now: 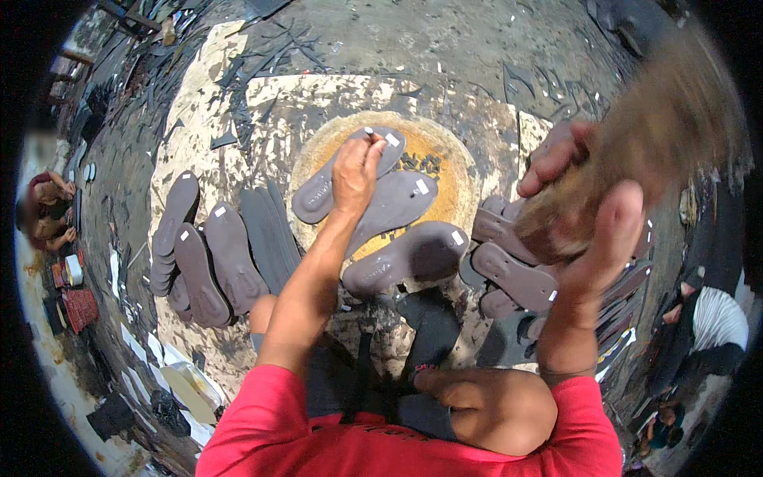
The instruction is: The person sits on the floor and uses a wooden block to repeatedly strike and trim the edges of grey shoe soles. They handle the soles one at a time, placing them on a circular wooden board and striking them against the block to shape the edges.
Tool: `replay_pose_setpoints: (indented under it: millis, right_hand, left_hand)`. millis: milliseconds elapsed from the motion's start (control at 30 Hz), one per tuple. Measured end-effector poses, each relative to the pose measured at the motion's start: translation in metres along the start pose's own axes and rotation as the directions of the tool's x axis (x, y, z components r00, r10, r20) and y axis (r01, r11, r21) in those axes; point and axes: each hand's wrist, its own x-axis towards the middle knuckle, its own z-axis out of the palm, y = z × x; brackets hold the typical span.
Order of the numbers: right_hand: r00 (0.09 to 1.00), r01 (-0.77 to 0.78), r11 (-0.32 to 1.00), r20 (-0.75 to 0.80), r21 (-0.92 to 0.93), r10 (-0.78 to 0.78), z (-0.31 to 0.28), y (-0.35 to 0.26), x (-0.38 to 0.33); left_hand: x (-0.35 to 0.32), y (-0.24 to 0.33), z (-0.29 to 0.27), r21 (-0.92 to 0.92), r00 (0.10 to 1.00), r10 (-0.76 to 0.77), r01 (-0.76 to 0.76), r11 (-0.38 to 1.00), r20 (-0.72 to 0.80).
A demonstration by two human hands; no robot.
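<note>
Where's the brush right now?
Head view, upper right: the brush is raised in the right hand, above the sole pile right of the round yellow board.

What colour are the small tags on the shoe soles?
White, on grey-brown soles; the tags show best in the head view.

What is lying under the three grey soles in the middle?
The three grey soles lie on a round yellow-brown block. Its middle is covered by them and the left hand.
</note>
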Motion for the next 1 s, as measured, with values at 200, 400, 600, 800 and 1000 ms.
replay_pose_setpoints:
  millis: [200, 400, 600, 800, 1000]
  right_hand:
    - [0.595, -0.524, 0.728, 0.421, -0.442, 0.684, -0.005, 0.149, -0.046]
    - [0.411, -0.811, 0.540, 0.435, -0.227, 0.801, -0.016, 0.191, -0.070]
    - [0.448, -0.838, 0.527, 0.377, -0.139, 0.811, 0.004, 0.188, -0.082]
    - [0.557, -0.772, 0.635, 0.436, -0.042, 0.707, 0.009, 0.127, -0.055]
    - [0.911, -0.396, 0.893, 0.212, 0.214, 0.353, 0.047, -0.005, 0.003]
  left_hand:
    - [-0.005, -0.009, 0.008, 0.094, 0.992, 0.127, -0.125, 0.988, -0.016]
    - [0.010, 0.012, -0.026, -0.760, 0.704, -0.709, 0.433, 0.484, -0.050]
    - [-0.023, -0.003, -0.095, -0.290, 0.804, -0.590, 0.548, 0.784, -0.077]
    - [-0.031, -0.007, -0.100, -0.144, 0.817, -0.575, 0.564, 0.813, -0.042]
    - [-0.035, -0.012, -0.099, 0.050, 0.932, -0.354, 0.358, 0.932, -0.073]
